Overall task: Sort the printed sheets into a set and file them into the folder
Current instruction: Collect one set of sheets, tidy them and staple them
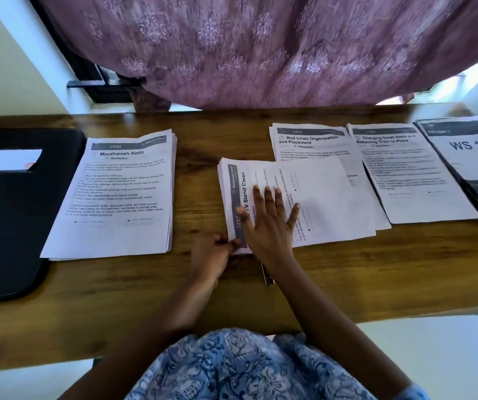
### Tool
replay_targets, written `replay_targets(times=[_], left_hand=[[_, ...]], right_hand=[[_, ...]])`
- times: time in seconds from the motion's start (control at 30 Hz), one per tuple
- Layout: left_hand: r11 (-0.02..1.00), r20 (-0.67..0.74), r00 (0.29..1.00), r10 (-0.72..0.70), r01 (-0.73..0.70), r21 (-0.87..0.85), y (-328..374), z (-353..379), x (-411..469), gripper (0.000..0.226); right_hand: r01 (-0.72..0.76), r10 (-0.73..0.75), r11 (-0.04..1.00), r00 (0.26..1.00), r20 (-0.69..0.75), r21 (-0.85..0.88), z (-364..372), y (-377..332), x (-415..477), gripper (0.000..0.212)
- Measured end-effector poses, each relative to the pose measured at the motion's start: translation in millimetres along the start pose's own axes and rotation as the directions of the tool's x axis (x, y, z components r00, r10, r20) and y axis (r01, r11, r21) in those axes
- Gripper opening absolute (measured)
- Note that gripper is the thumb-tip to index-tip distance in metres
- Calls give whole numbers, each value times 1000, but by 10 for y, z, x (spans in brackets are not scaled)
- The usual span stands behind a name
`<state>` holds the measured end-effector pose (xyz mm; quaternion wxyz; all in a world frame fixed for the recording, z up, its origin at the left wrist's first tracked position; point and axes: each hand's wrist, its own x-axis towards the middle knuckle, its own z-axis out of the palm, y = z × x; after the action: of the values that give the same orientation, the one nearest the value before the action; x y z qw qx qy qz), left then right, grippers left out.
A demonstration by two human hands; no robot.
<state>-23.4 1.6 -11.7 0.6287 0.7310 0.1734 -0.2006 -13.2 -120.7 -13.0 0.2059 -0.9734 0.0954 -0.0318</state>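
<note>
Squaring the centre stack point(318, 203), headed "TV Stand Clean" and lying sideways to the others, is judged the step in hand. Right hand point(269, 217): fingers straight and spread, flat on the top sheet, probably to pin it. Left hand point(213, 252): thumb and fingers pinch the stack's lower left corner, probably to lift or turn it. Mouthwash Refill stack point(116, 197) lies left of centre. At right: Bed Linen stack point(312, 140), partly covered by the centre stack; Charging stack point(405, 174); WS 15 stack point(468, 151), cut by the frame edge. Black folder point(9, 220) at far left, flat, partly cut off. Small dark object point(266, 277) beside the right wrist: cannot identify. Body text blurred.
</note>
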Motion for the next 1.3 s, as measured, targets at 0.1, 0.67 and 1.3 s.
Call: replay_targets(times=[0.1,0.67,1.3], left_hand=[[996,9,1000,-19,20,-85,14,-4,-15,2],[896,-70,986,-153,108,-431,122,-1,114,16],[753,-110,746,657,-657,46,1413,-739,-373,28]], right_hand=[[-82,96,983,992,-84,165,-289,92,-211,72],[221,-224,947,974,15,-231,-437,311,-660,31],[314,-274,646,946,-172,695,-1363,-15,1199,79]])
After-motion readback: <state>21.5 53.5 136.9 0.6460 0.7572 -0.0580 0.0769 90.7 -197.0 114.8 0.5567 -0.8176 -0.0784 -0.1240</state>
